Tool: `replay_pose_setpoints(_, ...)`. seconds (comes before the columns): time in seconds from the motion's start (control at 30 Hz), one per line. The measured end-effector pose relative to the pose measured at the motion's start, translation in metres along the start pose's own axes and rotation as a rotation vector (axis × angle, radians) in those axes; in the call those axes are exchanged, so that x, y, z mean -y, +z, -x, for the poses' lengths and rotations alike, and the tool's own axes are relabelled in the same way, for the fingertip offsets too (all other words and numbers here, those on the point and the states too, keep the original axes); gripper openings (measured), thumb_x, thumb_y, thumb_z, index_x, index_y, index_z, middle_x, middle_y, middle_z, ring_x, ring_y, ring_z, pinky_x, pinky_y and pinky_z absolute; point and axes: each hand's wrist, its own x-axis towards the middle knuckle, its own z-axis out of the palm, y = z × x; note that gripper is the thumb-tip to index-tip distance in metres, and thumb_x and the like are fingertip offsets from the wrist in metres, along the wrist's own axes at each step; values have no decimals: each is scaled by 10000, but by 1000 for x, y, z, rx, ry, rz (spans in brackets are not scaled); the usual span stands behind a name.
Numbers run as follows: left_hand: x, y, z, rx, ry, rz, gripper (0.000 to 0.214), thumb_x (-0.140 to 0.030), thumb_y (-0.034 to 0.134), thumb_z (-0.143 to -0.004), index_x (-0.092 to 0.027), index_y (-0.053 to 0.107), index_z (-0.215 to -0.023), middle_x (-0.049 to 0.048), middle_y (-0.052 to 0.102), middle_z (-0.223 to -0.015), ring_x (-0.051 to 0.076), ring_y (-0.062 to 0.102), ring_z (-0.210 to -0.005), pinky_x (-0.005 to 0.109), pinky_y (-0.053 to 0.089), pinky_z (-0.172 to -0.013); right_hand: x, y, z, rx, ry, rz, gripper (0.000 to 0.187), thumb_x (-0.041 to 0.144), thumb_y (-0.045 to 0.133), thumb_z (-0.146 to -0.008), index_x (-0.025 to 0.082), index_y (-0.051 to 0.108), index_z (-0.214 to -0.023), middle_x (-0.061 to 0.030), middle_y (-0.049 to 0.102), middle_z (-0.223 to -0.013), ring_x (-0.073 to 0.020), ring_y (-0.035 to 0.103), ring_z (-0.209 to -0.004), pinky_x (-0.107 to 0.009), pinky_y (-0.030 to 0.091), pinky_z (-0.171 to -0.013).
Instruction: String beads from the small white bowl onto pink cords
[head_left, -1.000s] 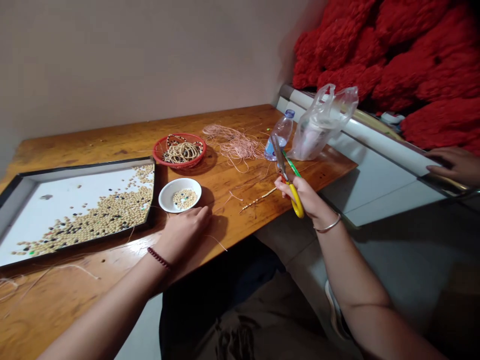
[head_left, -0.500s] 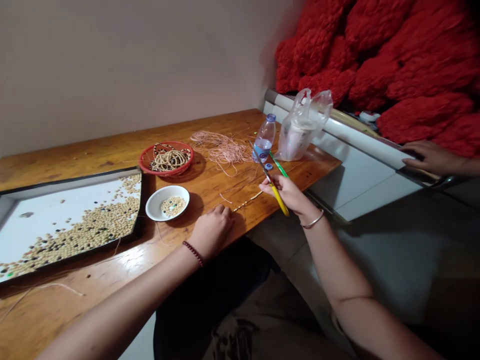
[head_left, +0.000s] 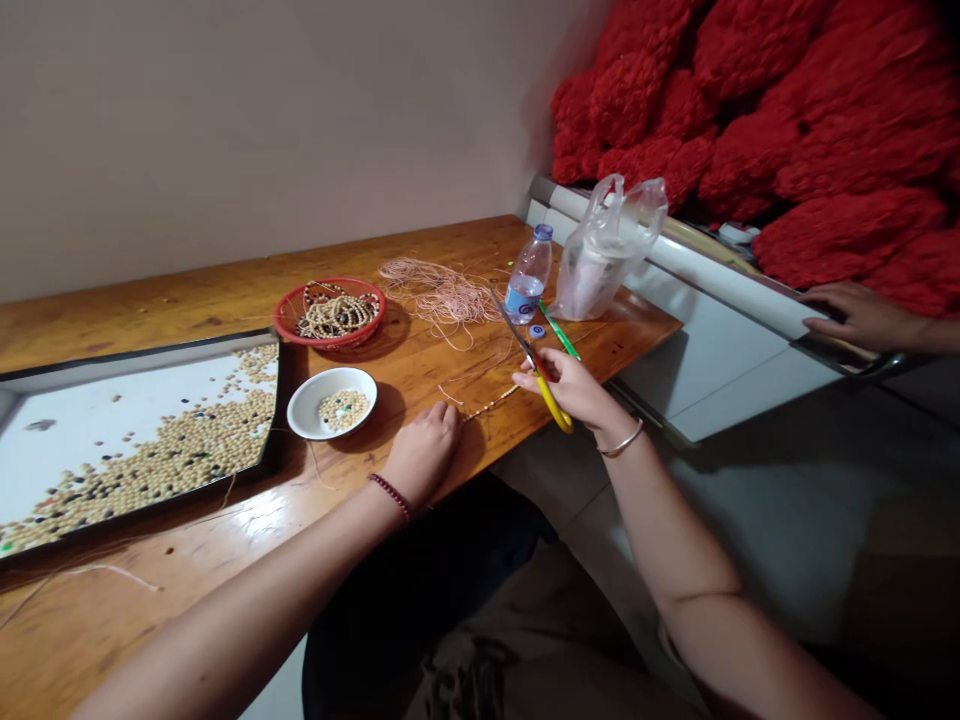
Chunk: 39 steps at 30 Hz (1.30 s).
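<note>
Here, a shallow black-rimmed tray with a white floor (head_left: 150, 378) holds loose round beads (head_left: 202, 440), pale and dark. Beside it, a round red plastic basket (head_left: 337, 343) holds beaded loops (head_left: 339, 315), and a small white bowl (head_left: 302, 408) of beads stands in front. The left hand (head_left: 424, 448) rests on the brown wooden table (head_left: 420, 350), fingers curled; whether it grips anything cannot be told. A thin strand of pale beads (head_left: 491, 406) lies on the table between the hands. The right hand (head_left: 576, 388) grasps yellow-handled metal scissors (head_left: 555, 405) near the strand's right end.
</note>
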Motion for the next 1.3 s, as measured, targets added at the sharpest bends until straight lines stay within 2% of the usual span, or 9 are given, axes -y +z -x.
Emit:
replay_pose_setpoints(0.2,2,4,2,-24,-13,24,204,-199,318,-965,-132,509,-941,92,572,-916,187,579,-803,284,478,-684,-4,-6,-3,-42,4,4,394,444,764,-629,177,552,-828,10,555,-757,-132,512,-686,-279,425,-664)
replay_pose_setpoints(0.5,7,-1,6,-64,-58,113,237,-257,315,-977,-144,513,-912,79,581,-889,181,577,-809,289,471,-730,-4,-10,-3,-44,10,9,389,431,762,-637,170,566,-848,0,574,-786,-134,521,-693,-284,420,-688)
replay_pose_setpoints(0.73,7,-4,7,-36,-80,178,260,-357,384,-956,-162,555,-937,74,600,-913,186,596,-843,277,470,-719,-7,-9,-3,-48,-2,24,392,450,755,-637,175,549,-825,9,560,-766,-127,502,-672,-270,407,-647)
replay_pose_setpoints(0.9,3,-3,7,12,-66,146,264,-305,328,-978,-169,551,-934,63,594,-910,184,605,-803,280,474,-669,-12,-6,-5,-35,-5,31,393,441,763,-632,173,559,-835,9,565,-770,-125,503,-671,-267,409,-637)
replay_pose_setpoints(1.07,1,-5,8,44,-40,78,174,-180,346,-963,-140,515,-982,95,568,-978,182,583,-865,271,478,-700,-17,-4,-6,-26,-4,50,413,470,760,-626,174,570,-843,5,568,-760,-126,500,-647,-271,408,-618)
replay_pose_setpoints(1.2,8,-11,15,29,-45,78,177,-167,323,-965,-138,497,-979,100,548,-996,182,557,-879,273,483,-700,-16,-4,-8,-117,-32,182,430,522,752,-609,175,585,-802,-6,568,-723,-130,483,-605,-275,402,-581)
replay_pose_setpoints(1.3,15,-14,23,20,-29,60,177,-153,326,-959,-140,503,-965,101,547,-999,187,539,-905,277,486,-724,-11,-3,-20,-261,-147,419,420,553,745,-605,185,608,-753,-28,573,-688,-157,491,-612,-294,405,-592)
